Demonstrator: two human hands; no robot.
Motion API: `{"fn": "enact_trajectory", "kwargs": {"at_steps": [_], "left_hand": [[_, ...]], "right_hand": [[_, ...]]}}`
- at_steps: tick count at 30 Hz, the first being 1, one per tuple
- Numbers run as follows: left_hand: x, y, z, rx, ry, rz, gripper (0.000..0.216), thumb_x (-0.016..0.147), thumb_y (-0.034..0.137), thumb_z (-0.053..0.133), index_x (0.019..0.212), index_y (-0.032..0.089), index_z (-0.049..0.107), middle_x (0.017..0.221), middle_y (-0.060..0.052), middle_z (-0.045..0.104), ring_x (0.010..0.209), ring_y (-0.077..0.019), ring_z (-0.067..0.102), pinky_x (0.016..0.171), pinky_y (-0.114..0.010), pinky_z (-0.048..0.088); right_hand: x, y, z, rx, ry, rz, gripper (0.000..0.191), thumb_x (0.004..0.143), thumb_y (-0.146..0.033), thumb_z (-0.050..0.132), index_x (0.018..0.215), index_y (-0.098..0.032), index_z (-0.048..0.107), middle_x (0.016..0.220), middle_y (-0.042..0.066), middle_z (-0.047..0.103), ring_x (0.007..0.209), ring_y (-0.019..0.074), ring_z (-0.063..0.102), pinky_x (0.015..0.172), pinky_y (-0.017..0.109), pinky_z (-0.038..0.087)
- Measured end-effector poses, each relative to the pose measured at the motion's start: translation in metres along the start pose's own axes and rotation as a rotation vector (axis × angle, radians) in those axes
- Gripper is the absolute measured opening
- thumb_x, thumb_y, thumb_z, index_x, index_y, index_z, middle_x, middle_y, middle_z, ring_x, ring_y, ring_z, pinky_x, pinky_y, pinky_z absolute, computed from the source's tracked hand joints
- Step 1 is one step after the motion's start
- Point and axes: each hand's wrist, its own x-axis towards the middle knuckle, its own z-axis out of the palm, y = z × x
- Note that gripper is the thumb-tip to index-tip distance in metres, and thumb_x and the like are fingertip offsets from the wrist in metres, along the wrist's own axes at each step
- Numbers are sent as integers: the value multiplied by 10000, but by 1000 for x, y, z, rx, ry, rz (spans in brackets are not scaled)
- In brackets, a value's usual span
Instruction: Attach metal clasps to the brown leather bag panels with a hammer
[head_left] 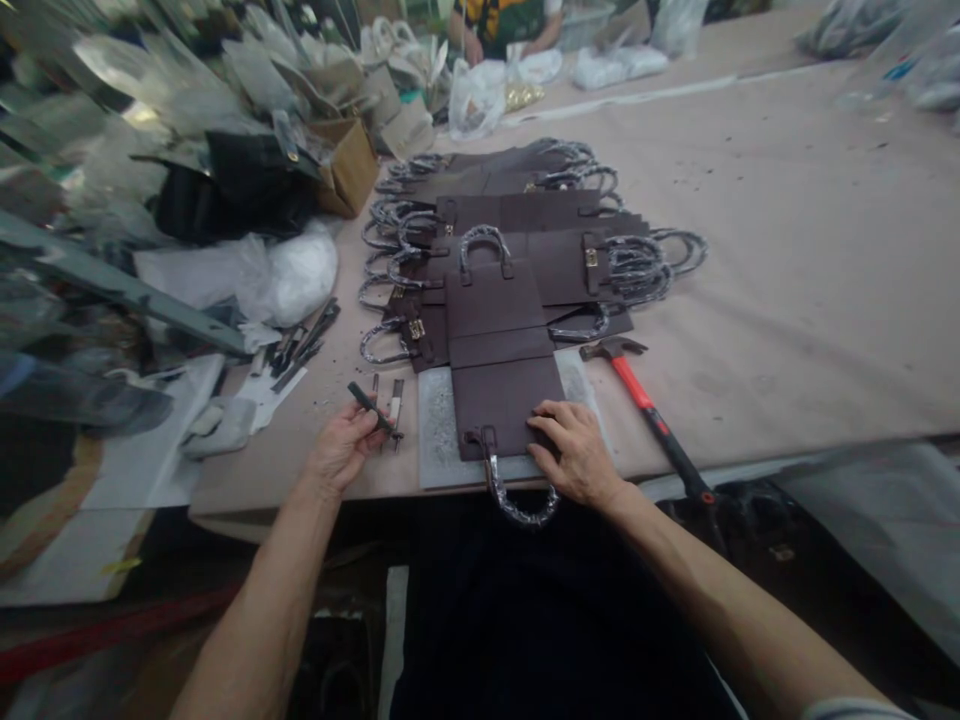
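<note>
A dark brown leather bag panel (pixel 501 372) lies unfolded on a grey work slab (pixel 439 430) at the table's near edge. Its wrapped handle (pixel 517 500) hangs over the edge. My right hand (pixel 574 450) rests on the panel's near right corner, fingers curled and pressing down. My left hand (pixel 341 445) is to the left of the slab, fingers closed on a thin dark metal tool (pixel 371 405). Two more small metal tools (pixel 394 405) lie beside it.
A red-handled hammer (pixel 645 405) lies right of the slab. Several more brown panels with wrapped handles (pixel 525 230) are stacked behind. Cardboard box (pixel 349 165), plastic bags and clutter fill the left. Another person (pixel 502 25) sits at the far end.
</note>
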Motion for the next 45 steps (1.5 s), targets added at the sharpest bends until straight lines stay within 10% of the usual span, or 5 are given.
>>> {"fn": "enact_trajectory", "kwargs": {"at_steps": [14,45], "left_hand": [[-26,-59,120,324,-328,372,215,707,217,792,872,164,667,866,-41,770,811,-175,741,798,-309,615],[-30,-84,123,608,-290,631,61,825,187,725,884,200,717,918,-36,783,883,-187,743,856,-325,602]], "right_hand": [[1,-3,-2,25,-8,9,246,910,-244,636,1146,-178,644,1228,128,618,1125,303,538,984,491,424],[2,0,-5,89,-53,60,296,908,-255,629,1197,-196,654,1258,133,615,1161,325,533,999,531,418]]}}
